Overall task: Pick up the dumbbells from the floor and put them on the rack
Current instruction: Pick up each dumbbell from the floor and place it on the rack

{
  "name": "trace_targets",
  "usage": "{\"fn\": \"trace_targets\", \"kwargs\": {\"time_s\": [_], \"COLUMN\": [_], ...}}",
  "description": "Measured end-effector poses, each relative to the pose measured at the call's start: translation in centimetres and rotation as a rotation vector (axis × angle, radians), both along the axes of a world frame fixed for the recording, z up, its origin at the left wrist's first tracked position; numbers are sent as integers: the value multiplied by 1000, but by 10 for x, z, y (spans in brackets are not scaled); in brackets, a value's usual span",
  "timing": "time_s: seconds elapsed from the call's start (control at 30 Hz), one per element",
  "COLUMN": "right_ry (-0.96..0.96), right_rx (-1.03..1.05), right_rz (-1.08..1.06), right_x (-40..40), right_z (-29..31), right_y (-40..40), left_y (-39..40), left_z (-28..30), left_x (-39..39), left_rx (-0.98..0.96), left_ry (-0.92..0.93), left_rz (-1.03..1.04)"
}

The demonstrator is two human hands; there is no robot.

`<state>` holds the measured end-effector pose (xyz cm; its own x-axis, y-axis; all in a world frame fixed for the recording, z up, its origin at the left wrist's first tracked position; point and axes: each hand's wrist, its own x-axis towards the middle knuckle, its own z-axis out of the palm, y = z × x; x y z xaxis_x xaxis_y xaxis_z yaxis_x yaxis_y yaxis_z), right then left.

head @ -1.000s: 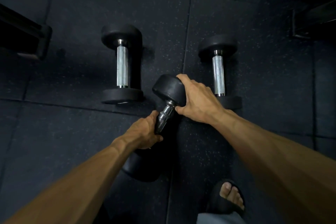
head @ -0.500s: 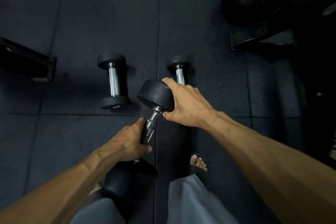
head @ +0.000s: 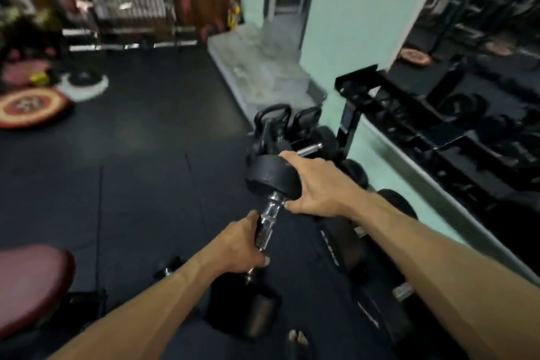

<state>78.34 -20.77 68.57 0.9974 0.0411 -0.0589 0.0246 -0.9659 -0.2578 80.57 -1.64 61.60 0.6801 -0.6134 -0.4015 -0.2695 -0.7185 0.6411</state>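
Dumbbell point(head: 267, 207) held off the floor point(head: 152, 161), tilted, far head up and near head low by the knees. Left hand point(head: 241, 245) wrapped round the chrome handle, fingers curled tight; right hand point(head: 317, 188) cupped over the upper rubber head, fingers hooked across its rim, thumb tucked underneath.

Heavy, by the look of the thick heads and the need for both hands. Rigid throughout, nothing to flex or break. Knurled middle of the handle likely the surest place to grip; smooth chrome near the collars probably slippery. Rubber head grippy enough for steadying, but too broad to carry from alone.

Rack point(head: 415, 114) off to the right, along the mirrored wall, with other dumbbells on its lower tier. Best lowered onto a free cradle with the handle level, fingers kept clear of the rails. Blur hides which slots are free.
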Motion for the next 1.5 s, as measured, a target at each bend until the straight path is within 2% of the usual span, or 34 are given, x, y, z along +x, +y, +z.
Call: {"fn": "trace_targets", "kwargs": {"time_s": [0.13, 0.27, 0.53, 0.93, 1.27, 1.5], "right_ry": [-161, -195, -137, -24, 49, 142], "right_rx": [-64, -123, -91, 5, -35, -85], "right_rz": [-85, -170, -299, -494, -720, -728], "right_x": [-31, -63, -118, -148, -108, -72], "right_z": [95, 159, 203, 163, 104, 70], "right_y": [-38, -84, -227, -413, -520, -579], "left_y": [-52, -108, -264, -459, -585, -646], "left_z": [87, 140, 181, 154, 109, 73], "left_x": [1, -8, -41, -51, 11, 41], "left_rx": [-76, -136, -126, -4, 90, 134], "left_ry": [-100, -134, -35, 46, 11, 77], "left_rz": [-110, -211, -388, -612, -797, -821]}}
